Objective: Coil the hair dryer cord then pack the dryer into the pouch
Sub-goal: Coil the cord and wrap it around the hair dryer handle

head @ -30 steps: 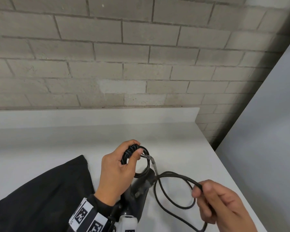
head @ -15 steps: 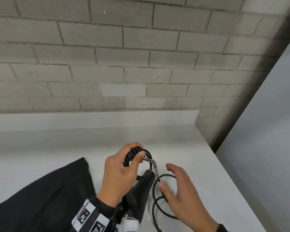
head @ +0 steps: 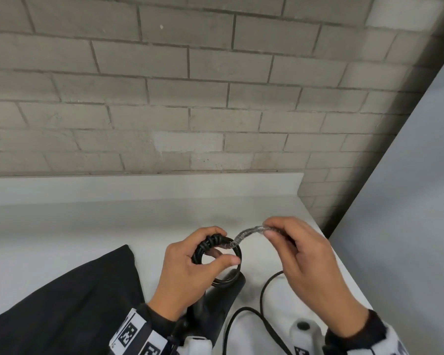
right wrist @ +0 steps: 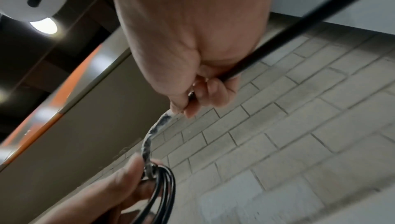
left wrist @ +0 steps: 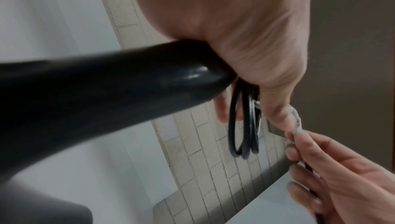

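Left hand (head: 190,267) clamped on small coil (head: 217,254) of black cord, thumb and fingers curled round loops, above hair dryer (head: 210,301) lying on white bench (head: 87,226). Right hand (head: 310,257) pinches cord's shiny taped section (head: 246,233), which bridges from coil to fingertips. Loose cord (head: 263,298) trails over bench toward near edge. Black pouch (head: 62,303) lies flat at near left corner, beside dryer.

text: I can read none | markers: black-and-white square code tags on left wrist band (head: 136,336) and right wrist band (head: 301,351), no letters or numbers legible to me | brands: none
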`<action>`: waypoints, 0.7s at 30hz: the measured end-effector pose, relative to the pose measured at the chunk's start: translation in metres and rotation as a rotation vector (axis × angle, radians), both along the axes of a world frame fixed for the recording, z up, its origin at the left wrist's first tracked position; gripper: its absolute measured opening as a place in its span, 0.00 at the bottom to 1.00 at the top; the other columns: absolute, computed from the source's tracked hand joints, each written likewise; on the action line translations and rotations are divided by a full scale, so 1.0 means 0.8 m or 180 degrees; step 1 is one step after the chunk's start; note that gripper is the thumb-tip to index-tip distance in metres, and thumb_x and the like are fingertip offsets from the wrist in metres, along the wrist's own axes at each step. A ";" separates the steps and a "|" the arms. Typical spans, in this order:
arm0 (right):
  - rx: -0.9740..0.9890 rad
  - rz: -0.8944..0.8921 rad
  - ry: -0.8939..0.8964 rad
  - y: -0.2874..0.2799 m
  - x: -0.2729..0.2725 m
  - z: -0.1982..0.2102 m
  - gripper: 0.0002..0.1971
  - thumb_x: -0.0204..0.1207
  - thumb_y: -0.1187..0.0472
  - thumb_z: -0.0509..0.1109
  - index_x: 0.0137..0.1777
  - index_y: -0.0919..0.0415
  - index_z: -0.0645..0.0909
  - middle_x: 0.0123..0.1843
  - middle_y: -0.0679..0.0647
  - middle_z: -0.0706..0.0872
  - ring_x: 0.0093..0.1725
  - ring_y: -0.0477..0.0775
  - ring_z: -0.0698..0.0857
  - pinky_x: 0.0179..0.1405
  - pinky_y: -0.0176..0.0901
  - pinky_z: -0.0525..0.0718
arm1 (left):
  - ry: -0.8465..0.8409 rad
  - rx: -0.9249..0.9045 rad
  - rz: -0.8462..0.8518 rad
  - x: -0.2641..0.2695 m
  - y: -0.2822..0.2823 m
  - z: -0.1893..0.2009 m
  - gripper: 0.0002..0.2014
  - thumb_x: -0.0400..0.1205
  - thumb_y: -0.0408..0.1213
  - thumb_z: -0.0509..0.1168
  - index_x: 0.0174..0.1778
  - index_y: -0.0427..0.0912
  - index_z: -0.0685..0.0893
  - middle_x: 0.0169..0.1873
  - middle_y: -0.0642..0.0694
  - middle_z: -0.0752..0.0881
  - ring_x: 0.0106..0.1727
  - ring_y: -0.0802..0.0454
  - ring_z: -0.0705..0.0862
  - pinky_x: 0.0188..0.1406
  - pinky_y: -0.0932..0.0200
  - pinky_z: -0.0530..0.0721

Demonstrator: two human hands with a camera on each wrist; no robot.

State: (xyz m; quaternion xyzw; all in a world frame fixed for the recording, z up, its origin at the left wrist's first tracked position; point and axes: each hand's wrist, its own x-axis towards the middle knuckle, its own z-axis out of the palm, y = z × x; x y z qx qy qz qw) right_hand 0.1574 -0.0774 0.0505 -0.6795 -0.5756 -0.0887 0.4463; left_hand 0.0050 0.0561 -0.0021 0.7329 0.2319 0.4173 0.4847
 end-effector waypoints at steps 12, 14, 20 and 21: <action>0.0045 -0.0002 0.1132 0.054 0.003 -0.022 0.04 0.77 0.61 0.75 0.47 0.50 0.88 0.45 0.43 0.87 0.45 0.46 0.86 0.44 0.32 0.82 | -0.0209 0.0620 -0.0311 -0.002 -0.003 -0.004 0.11 0.76 0.52 0.74 0.47 0.51 0.90 0.37 0.59 0.92 0.38 0.56 0.92 0.43 0.62 0.88; -0.0080 0.0070 0.1602 0.055 -0.006 -0.037 0.06 0.78 0.62 0.73 0.46 0.48 0.88 0.45 0.43 0.90 0.44 0.47 0.87 0.46 0.37 0.84 | -0.0282 0.0654 -0.0277 -0.001 -0.004 -0.005 0.09 0.77 0.51 0.73 0.48 0.52 0.89 0.36 0.59 0.91 0.36 0.55 0.91 0.41 0.62 0.88; -0.0328 0.0671 0.3178 0.038 -0.040 -0.060 0.15 0.86 0.55 0.61 0.48 0.54 0.89 0.38 0.51 0.88 0.38 0.50 0.84 0.42 0.44 0.80 | -0.0402 0.0895 -0.0181 0.001 -0.007 -0.006 0.07 0.78 0.46 0.73 0.48 0.48 0.90 0.35 0.60 0.90 0.35 0.60 0.90 0.40 0.68 0.86; -0.0305 0.0842 0.3419 0.033 -0.042 -0.062 0.17 0.87 0.51 0.59 0.52 0.56 0.89 0.40 0.54 0.88 0.40 0.52 0.83 0.43 0.46 0.79 | -0.0407 0.0918 -0.0098 0.001 -0.007 -0.007 0.08 0.78 0.47 0.73 0.49 0.49 0.90 0.36 0.60 0.90 0.36 0.59 0.90 0.40 0.67 0.86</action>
